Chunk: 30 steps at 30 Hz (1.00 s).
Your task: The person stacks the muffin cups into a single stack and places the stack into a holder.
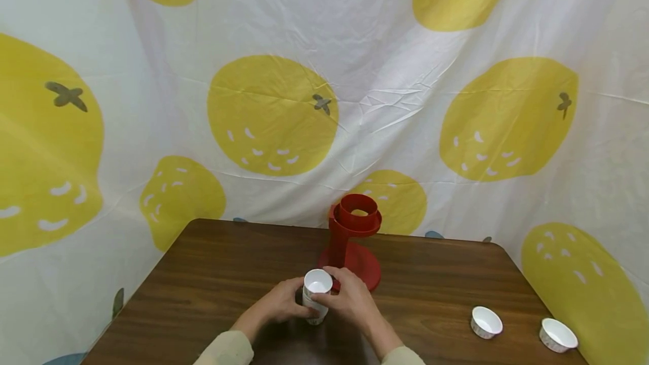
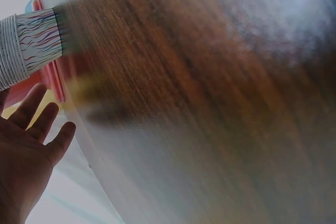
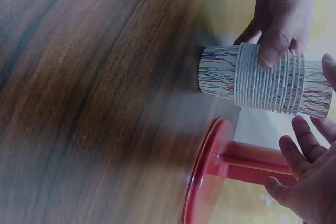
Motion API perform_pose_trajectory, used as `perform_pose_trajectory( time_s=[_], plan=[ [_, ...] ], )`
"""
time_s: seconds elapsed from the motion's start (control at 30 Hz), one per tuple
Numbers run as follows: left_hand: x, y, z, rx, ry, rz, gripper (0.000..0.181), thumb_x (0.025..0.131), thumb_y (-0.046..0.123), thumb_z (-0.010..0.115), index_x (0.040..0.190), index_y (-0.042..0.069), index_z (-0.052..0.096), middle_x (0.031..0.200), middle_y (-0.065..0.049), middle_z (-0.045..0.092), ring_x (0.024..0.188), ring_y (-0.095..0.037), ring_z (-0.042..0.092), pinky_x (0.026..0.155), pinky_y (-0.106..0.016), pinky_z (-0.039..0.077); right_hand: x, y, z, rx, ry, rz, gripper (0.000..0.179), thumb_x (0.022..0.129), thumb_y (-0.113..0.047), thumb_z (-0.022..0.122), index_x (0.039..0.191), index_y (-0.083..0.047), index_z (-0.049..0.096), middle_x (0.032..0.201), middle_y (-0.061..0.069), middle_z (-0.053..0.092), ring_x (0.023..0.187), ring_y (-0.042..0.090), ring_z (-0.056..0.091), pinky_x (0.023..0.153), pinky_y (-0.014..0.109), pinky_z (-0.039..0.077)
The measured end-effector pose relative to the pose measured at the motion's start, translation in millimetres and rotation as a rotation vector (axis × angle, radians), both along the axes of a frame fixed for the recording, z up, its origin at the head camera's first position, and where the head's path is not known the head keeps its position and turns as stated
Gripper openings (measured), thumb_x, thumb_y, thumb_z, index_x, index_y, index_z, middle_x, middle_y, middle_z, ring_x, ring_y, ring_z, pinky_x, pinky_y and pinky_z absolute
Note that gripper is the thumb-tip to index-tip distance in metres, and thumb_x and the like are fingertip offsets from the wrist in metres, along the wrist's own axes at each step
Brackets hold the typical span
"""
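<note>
A stack of nested paper baking cups point(image 1: 315, 310), white inside with thin coloured lines outside, stands upright on the table between the hands. My left hand point(image 1: 280, 301) grips the stack from the left, its thumb pressed on the rims in the right wrist view. In the left wrist view, other fingers point(image 2: 37, 111) of that hand stretch out beside the stack. My right hand point(image 1: 351, 297) pinches the top cup point(image 3: 316, 97) between thumb and a finger. That cup sits raised above the closely spaced rims. The other right fingers spread free of the stack.
Just behind the cups stands a red stand point(image 1: 338, 244) with a round base and a ring-shaped holder on top. Two single white cups point(image 1: 486, 323) point(image 1: 558, 335) sit at the right of the brown wooden table point(image 1: 213, 275). A lemon-print curtain point(image 1: 375, 32) hangs behind.
</note>
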<state>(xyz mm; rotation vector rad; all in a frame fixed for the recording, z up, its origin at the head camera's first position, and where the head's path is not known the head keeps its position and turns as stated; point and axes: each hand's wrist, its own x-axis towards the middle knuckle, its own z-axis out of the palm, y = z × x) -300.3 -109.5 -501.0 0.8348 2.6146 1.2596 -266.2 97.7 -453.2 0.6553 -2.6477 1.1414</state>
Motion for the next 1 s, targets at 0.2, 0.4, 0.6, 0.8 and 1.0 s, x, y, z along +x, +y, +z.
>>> perform_pose_trajectory(
  time_s=[0.2,0.4,0.6,0.8,1.0],
  plan=[
    [0.0,-0.5,-1.0,0.011,-0.004,-0.011,0.055,0.077,0.032,0.085,0.124,0.012,0.062,0.113,0.005,0.066,0.101,-0.015,0.059,0.090,-0.041,0.048,0.2,-1.6,-5.8,0.027,-0.005,0.002,0.056,0.078,-0.042,0.083,0.120,-0.008,0.067,0.111,0.004,0.066,0.101,0.022,0.060,0.087,0.043,0.048],
    [1.0,-0.3,-1.0,0.009,0.013,-0.002,0.055,0.077,0.036,0.085,0.121,0.012,0.063,0.109,0.007,0.065,0.100,-0.014,0.059,0.090,-0.040,0.047,1.4,-0.5,-11.8,0.060,0.003,-0.001,0.063,0.078,-0.044,0.082,0.124,-0.004,0.065,0.114,0.008,0.066,0.103,0.024,0.061,0.087,0.045,0.049],
    [1.2,0.2,-0.5,-0.001,0.034,-0.001,0.052,0.075,0.030,0.085,0.118,0.010,0.063,0.108,0.004,0.065,0.100,-0.017,0.059,0.090,-0.042,0.046,2.9,1.3,-17.2,0.094,0.029,0.010,0.064,0.079,-0.042,0.082,0.125,-0.001,0.063,0.114,0.010,0.067,0.104,0.026,0.061,0.088,0.048,0.048],
    [0.3,1.0,-0.8,-0.007,0.030,0.002,0.052,0.075,0.026,0.085,0.118,0.010,0.063,0.107,0.003,0.065,0.100,-0.018,0.059,0.090,-0.043,0.047,3.9,3.7,-20.2,0.101,0.015,0.005,0.071,0.079,-0.044,0.082,0.130,0.000,0.060,0.124,0.016,0.064,0.114,0.033,0.059,0.093,0.054,0.046],
    [0.6,-0.3,-1.0,-0.002,0.032,0.003,0.051,0.075,0.029,0.085,0.118,0.010,0.064,0.106,0.005,0.065,0.097,-0.016,0.059,0.087,-0.040,0.047,4.4,6.8,-20.7,0.088,-0.009,-0.006,0.074,0.077,-0.047,0.082,0.132,-0.003,0.059,0.124,0.015,0.064,0.112,0.031,0.060,0.093,0.052,0.047]
  ],
)
